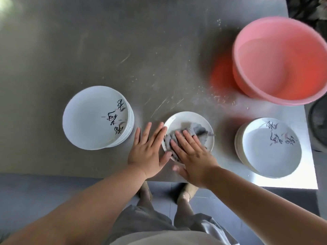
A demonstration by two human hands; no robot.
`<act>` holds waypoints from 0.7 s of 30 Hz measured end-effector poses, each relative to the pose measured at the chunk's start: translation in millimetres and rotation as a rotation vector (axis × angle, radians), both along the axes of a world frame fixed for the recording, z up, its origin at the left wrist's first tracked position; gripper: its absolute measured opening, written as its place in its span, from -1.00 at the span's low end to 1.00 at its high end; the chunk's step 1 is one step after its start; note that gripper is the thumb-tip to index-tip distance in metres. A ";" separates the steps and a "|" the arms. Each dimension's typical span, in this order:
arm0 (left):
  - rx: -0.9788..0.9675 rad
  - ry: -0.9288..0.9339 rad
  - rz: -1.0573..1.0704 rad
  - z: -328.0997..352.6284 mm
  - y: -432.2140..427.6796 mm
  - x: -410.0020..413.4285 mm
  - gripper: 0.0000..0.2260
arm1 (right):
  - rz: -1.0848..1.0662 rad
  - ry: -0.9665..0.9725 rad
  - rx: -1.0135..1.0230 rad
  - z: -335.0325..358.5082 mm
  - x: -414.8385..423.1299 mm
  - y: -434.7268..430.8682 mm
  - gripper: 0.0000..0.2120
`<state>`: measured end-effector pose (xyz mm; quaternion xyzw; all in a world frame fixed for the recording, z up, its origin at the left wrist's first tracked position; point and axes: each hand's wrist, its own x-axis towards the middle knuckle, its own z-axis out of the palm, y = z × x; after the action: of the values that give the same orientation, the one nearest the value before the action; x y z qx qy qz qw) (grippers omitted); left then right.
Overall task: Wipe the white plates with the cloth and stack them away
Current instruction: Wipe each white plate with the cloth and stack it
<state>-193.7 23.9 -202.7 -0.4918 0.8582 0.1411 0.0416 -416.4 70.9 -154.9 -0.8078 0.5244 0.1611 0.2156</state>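
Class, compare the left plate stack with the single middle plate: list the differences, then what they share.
The left stack holds several plates; the middle plate lies alone. The left stack's top is bare, showing black lettering; a grey cloth partly covers the middle plate. No hand touches the left stack; the right hand presses flat on the cloth over the middle plate. Both are white and round, on the table.

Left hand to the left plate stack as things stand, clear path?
Probably yes. The left hand lies open on the table beside the middle plate, holding nothing, and only bare tabletop shows between it and the left plate stack. The right hand with the cloth is on the other side.
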 end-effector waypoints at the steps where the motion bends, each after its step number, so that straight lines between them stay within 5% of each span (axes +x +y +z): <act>1: 0.003 0.001 0.003 0.6 0.2 -0.1 -0.28 | 0.029 0.020 0.012 1.6 -7.5 9.9 -0.17; 7: 0.034 0.020 0.002 3.4 -0.3 0.6 -0.26 | -0.240 0.172 -0.045 7.2 -29.5 -4.3 -0.12; 11: 0.028 0.015 0.001 2.6 -0.8 1.3 -0.27 | -0.393 0.061 -0.045 -2.9 7.9 -28.7 -0.10; 21: -0.013 -0.006 -0.010 -0.7 1.1 0.3 -0.26 | 0.086 0.096 0.016 9.2 -38.2 13.6 -0.16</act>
<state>-193.4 25.0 -203.5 -0.4881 0.8614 0.1342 0.0416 -454.6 84.5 -145.7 -0.8191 0.4978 0.2128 0.1895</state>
